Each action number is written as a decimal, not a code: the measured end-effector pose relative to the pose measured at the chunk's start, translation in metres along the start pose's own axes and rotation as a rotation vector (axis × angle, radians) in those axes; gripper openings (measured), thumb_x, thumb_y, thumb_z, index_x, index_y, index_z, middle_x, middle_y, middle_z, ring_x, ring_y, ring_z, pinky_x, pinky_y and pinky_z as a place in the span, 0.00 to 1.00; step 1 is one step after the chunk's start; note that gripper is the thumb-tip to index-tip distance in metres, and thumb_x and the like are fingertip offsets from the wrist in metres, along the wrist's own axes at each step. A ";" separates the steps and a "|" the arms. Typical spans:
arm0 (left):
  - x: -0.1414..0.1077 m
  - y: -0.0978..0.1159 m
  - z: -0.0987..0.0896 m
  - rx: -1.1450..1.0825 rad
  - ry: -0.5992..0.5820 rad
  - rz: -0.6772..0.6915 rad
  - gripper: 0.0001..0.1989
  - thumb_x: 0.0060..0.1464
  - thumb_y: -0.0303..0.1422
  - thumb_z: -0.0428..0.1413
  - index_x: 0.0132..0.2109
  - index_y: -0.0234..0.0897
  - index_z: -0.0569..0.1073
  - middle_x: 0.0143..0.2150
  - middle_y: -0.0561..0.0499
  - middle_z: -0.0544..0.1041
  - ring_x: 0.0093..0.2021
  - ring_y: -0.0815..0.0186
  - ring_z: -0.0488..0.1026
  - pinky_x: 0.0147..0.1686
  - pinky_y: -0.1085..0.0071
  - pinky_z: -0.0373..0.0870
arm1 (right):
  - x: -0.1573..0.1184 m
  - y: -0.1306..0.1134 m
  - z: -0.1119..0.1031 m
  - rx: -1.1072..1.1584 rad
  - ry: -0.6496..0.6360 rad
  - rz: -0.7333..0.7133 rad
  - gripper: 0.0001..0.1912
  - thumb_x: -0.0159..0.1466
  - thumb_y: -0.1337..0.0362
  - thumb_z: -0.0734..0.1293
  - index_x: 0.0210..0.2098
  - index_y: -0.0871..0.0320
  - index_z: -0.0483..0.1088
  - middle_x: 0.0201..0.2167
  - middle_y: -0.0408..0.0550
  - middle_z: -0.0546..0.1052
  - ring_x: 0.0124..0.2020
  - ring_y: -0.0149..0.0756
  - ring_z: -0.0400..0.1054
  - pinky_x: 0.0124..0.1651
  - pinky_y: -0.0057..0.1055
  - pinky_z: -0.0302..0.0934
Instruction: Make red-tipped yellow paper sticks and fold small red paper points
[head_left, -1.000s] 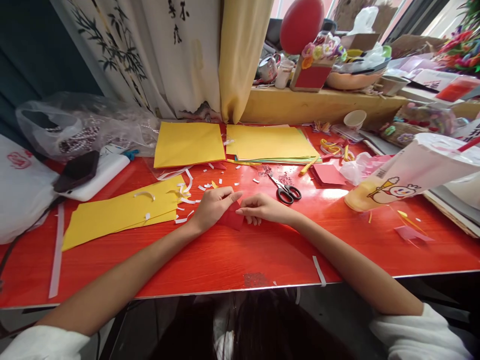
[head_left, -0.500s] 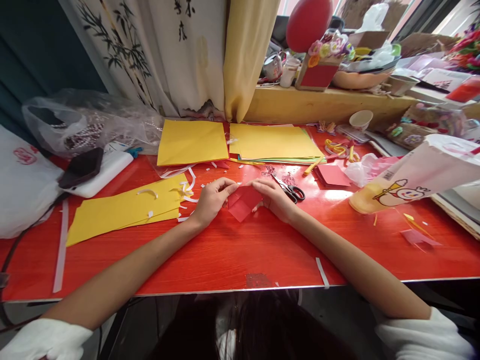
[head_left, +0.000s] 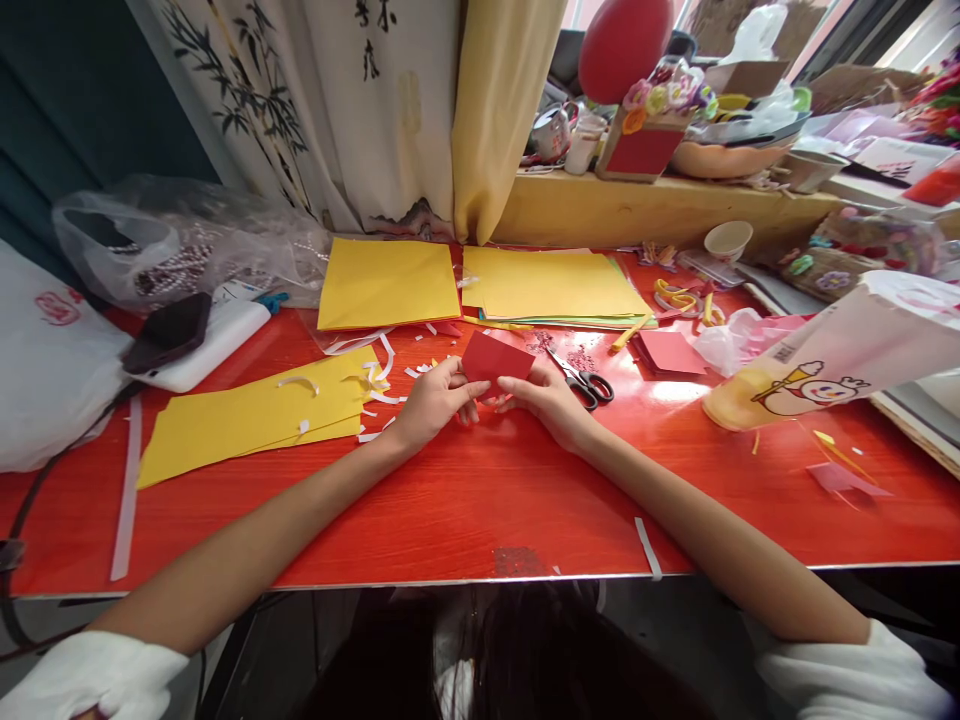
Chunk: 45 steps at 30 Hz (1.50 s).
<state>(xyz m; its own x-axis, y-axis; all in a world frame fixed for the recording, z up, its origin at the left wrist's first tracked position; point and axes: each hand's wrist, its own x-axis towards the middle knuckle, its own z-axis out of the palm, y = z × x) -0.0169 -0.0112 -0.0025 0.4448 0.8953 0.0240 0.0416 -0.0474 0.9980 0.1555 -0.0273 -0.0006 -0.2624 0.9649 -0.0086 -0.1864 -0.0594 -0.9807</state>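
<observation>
We have the red paper (head_left: 498, 359) raised between our hands, left hand (head_left: 437, 405) pinching its left side, right hand (head_left: 551, 405) pinching its right. Just beside our right hand lie the scissors (head_left: 582, 380); left of our left hand, yellow strips (head_left: 255, 415) rest on the red table (head_left: 450, 520).

Both the left hand (head_left: 439, 402) and the right hand (head_left: 551, 402) hold a red paper piece (head_left: 497, 358). Black-handled scissors (head_left: 589, 386) lie just beside the right hand on the red table (head_left: 450, 510)
</observation>
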 end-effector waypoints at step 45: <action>-0.004 0.004 0.001 0.133 0.120 0.078 0.15 0.53 0.43 0.53 0.31 0.34 0.66 0.22 0.55 0.67 0.22 0.74 0.64 0.26 0.76 0.61 | 0.000 0.006 0.000 -0.156 -0.030 0.017 0.14 0.52 0.58 0.72 0.30 0.63 0.71 0.21 0.43 0.73 0.21 0.28 0.67 0.25 0.26 0.62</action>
<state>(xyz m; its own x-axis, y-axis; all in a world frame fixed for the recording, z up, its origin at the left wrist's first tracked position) -0.0179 -0.0149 0.0012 0.3414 0.9327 0.1160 0.1327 -0.1700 0.9765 0.1542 -0.0274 -0.0065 -0.2928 0.9559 -0.0216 -0.0334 -0.0328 -0.9989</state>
